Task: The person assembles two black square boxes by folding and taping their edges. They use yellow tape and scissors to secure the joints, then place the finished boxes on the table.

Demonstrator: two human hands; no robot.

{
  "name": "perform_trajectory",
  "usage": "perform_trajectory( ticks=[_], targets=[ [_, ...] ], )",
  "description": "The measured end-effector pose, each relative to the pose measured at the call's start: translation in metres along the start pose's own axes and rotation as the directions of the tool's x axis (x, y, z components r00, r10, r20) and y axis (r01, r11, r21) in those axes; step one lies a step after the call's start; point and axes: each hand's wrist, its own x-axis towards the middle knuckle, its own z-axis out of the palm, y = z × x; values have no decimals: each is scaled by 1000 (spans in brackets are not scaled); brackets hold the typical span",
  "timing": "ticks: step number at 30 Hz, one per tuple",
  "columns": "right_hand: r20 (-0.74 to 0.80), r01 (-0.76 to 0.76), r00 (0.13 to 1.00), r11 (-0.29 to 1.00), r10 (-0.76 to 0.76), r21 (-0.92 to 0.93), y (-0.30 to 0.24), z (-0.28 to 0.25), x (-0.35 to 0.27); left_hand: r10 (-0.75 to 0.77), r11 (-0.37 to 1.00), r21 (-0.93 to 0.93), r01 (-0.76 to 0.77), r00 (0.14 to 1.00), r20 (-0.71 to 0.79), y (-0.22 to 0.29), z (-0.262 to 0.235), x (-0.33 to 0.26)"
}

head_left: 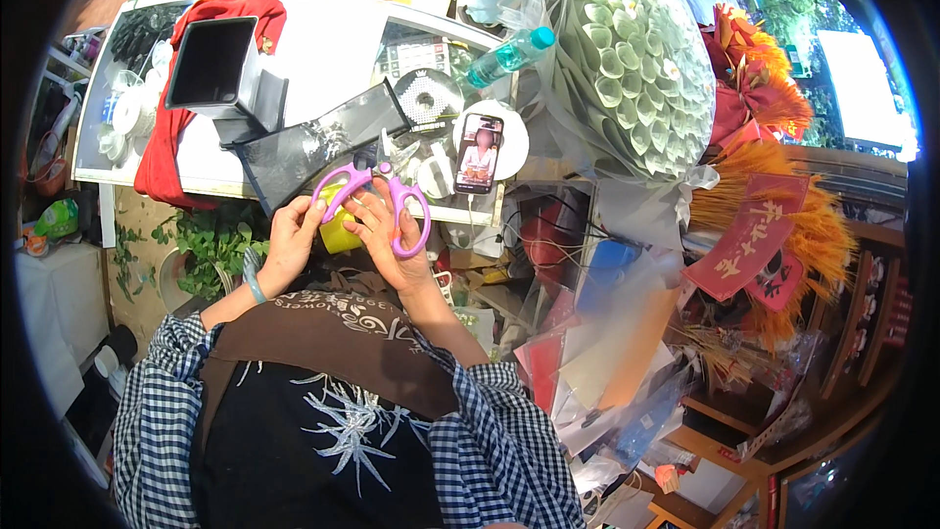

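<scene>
Scissors with purple handles (403,198) are in my right hand (399,260), which is closed about the handles. Their dark blades point away from me, toward the black box. My left hand (286,253) is closed in a pinch at the edge of a yellow-green piece (340,233), close to the left handle loop. My right fingertips also touch this piece; its exact kind is partly hidden by my fingers. Just beyond the scissors lies a long black tray-like piece (323,142) on the white table (328,34).
A square black container (208,64) stands on red cloth (157,162). A lit phone (480,153) and a bottle with a teal cap (511,56) are right of the blades. A large pale green bouquet (636,59) stands at the right; leafy plants (217,250) grow below the table edge.
</scene>
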Motion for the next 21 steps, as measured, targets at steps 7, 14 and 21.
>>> perform_trajectory(
  ticks=[7, 14, 21],
  targets=[
    [-42, 7, 999, 1000, -6, 30, -3, 4, 8, 17, 990, -138, -22, 999, -33, 0, 0, 2],
    [-272, -1, 947, 845, -171, -534, -25, 11, -2, 3, 982, -189, -16, 998, -70, 5, 7, -2],
    [-25, -8, 951, 58, -307, -998, 1, 15, -3, -2, 995, -102, -1, 1000, -30, 1, 4, 1]
  ],
)
